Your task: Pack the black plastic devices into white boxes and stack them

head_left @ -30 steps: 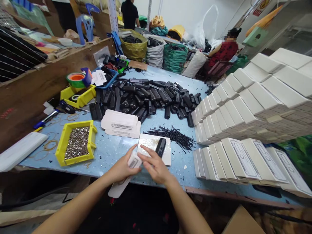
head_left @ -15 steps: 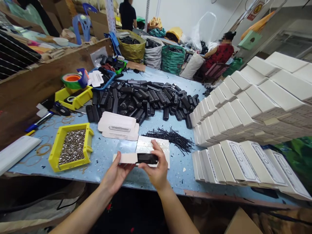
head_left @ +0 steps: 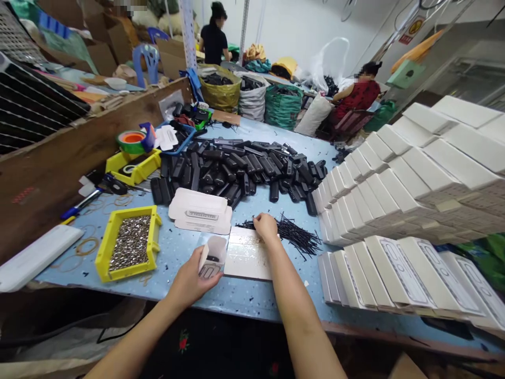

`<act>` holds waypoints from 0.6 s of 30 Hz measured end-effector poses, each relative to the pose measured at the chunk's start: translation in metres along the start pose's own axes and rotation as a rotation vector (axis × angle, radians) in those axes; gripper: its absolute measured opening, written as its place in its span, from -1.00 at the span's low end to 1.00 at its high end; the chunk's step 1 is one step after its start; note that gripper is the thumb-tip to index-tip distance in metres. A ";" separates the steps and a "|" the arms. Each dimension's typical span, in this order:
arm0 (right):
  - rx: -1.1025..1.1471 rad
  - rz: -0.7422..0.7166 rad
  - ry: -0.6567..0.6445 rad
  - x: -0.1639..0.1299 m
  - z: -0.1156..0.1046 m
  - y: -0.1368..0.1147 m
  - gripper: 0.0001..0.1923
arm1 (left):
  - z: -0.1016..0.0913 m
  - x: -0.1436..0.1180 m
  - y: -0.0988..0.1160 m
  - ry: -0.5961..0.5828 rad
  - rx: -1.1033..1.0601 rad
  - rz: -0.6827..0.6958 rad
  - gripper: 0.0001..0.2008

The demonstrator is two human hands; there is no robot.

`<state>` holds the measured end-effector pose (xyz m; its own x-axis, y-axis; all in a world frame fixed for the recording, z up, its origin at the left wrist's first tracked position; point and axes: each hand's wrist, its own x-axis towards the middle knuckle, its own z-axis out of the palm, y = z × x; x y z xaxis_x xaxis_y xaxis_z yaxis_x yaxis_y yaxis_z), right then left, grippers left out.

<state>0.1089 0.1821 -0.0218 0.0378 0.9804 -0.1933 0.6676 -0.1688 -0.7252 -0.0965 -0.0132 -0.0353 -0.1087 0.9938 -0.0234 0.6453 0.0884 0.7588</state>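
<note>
Hands of 1 person work at the near edge of a blue table [head_left: 173,247]. The left hand [head_left: 193,281] holds a small white box [head_left: 211,258] just above the table edge; its fingers are closed around the lower part of the box, with the thumb on the side. The top flap of the box stands open, and a black part [head_left: 213,258] shows inside the opening. The right hand [head_left: 265,227] is stretched forward, well apart from the box, and rests at the near end of a pile of thin black ties [head_left: 292,234]. Its fingers are curled together on the ties, but I cannot tell if they really pinch any.

Between the 2 hands lies a flat white card [head_left: 248,255] on the table. Behind it there are flat unfolded boxes [head_left: 199,210], and further back a big heap of black remotes [head_left: 240,166]. On the left stands a yellow tray [head_left: 114,231] full of small metal pieces. On the right, many closed white boxes [head_left: 394,189] are stacked in rows. At the far side of the room, 2 other people are near big sacks [head_left: 252,92].
</note>
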 end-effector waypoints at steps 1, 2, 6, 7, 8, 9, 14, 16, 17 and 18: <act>0.015 -0.005 -0.009 -0.002 -0.001 0.002 -0.81 | 0.001 0.002 0.001 -0.014 -0.015 0.006 -0.40; 0.035 -0.020 -0.023 -0.010 -0.002 0.003 -0.78 | 0.003 0.004 0.001 -0.022 -0.030 0.013 -0.40; 0.236 -0.127 -0.104 -0.074 0.007 -0.001 -0.58 | 0.008 0.008 0.002 -0.067 -0.066 0.077 -0.38; 0.320 -0.168 -0.104 -0.093 0.011 -0.003 -0.54 | 0.009 0.008 0.002 -0.087 -0.069 0.094 -0.38; 0.386 -0.222 -0.091 -0.110 0.016 -0.005 -0.54 | 0.010 0.007 0.003 -0.107 -0.069 0.102 -0.36; 0.415 -0.293 -0.075 -0.125 0.021 -0.006 -0.57 | 0.011 0.007 0.003 -0.121 -0.066 0.097 -0.32; 0.192 -0.547 -0.008 -0.148 0.032 -0.003 -0.76 | 0.015 0.007 -0.001 -0.092 -0.095 0.072 -0.24; 0.295 -0.437 -0.007 -0.143 0.036 0.002 -0.64 | 0.017 0.007 -0.004 -0.071 -0.099 0.141 -0.46; 0.395 -0.360 -0.048 -0.140 0.039 0.004 -0.55 | 0.017 0.008 -0.004 -0.079 -0.096 0.166 -0.54; 0.506 -0.291 -0.114 -0.138 0.044 0.007 -0.46 | 0.018 0.009 -0.004 -0.100 -0.100 0.174 -0.55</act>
<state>0.0757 0.0415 -0.0288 -0.1925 0.9812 0.0109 0.1999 0.0501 -0.9785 -0.0862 -0.0037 -0.0500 0.0764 0.9957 0.0525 0.5690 -0.0868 0.8178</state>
